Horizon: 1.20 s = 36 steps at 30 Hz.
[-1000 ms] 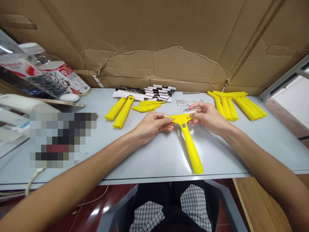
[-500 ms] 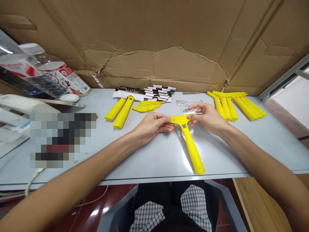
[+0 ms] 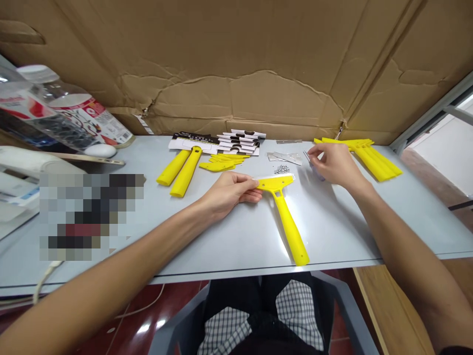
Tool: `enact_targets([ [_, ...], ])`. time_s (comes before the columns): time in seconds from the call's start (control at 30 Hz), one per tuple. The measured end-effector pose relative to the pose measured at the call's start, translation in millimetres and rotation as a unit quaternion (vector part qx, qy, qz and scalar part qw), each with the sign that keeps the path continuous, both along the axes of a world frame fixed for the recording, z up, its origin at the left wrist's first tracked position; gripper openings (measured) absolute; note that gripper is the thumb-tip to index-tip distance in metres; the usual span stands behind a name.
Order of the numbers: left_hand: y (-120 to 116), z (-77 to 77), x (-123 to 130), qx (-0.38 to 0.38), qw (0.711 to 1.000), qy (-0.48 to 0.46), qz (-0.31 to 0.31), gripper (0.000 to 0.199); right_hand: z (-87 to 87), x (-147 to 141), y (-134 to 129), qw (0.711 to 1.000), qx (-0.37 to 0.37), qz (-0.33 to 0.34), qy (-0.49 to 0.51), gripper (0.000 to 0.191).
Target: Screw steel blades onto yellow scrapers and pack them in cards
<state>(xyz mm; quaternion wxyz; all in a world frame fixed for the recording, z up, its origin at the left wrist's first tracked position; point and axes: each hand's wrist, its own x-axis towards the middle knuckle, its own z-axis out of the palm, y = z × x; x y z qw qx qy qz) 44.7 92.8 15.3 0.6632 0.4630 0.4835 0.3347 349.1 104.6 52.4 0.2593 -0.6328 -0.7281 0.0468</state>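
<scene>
My left hand pinches the left end of a yellow scraper's head between thumb and fingers. The scraper has a wide head with a thin clear edge strip, and its handle points toward the table's front edge. To the right, my right hand is closed around what looks like a small screwdriver, with a thin metal shaft and a clear purplish handle, partly hidden by the fingers. Small screws lie in a pile just beyond the scraper's head. Behind them are flat metal blades.
Yellow scraper handles lie in a row at the right. On the left are two more handles, yellow flat plates and black-and-white cards. Plastic bottles stand far left; a cardboard wall closes the back.
My right hand has let go of the scraper's head and moved right, closing on the screwdriver-like tool. My left hand still holds the scraper in nearly the same place.
</scene>
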Motion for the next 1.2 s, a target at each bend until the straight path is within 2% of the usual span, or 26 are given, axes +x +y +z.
enact_targets([
  [0.17, -2.6, 4.2, 1.4, 0.004, 1.000, 0.015, -0.007, 0.022, -11.7, 12.3, 9.9, 0.997, -0.016, 0.014, -0.077, 0.025],
  [0.33, -4.6, 5.1, 1.8, 0.011, 0.998, 0.037, -0.040, 0.020, -27.4, -1.7, 8.7, 0.993, -0.017, 0.089, -0.077, 0.029],
  [0.6, -4.8, 5.2, 1.8, 0.016, 0.998, 0.036, -0.048, 0.020, -32.0, -20.8, 3.0, 0.990, -0.035, 0.099, -0.093, 0.041],
  [0.73, -5.7, 8.0, 3.4, 0.009, 0.998, 0.041, -0.041, 0.020, -31.8, -19.9, 3.6, 0.990, -0.031, 0.113, -0.081, 0.041],
  [0.97, -6.1, 8.6, 2.6, 0.009, 0.998, 0.040, -0.038, 0.021, -30.7, -21.5, 1.5, 0.985, -0.043, 0.155, -0.068, 0.021],
  [1.2, -6.1, 10.0, 3.7, 0.000, 0.998, 0.055, -0.033, 0.021, -35.8, -26.4, 0.5, 0.987, -0.046, 0.147, -0.042, 0.019],
])
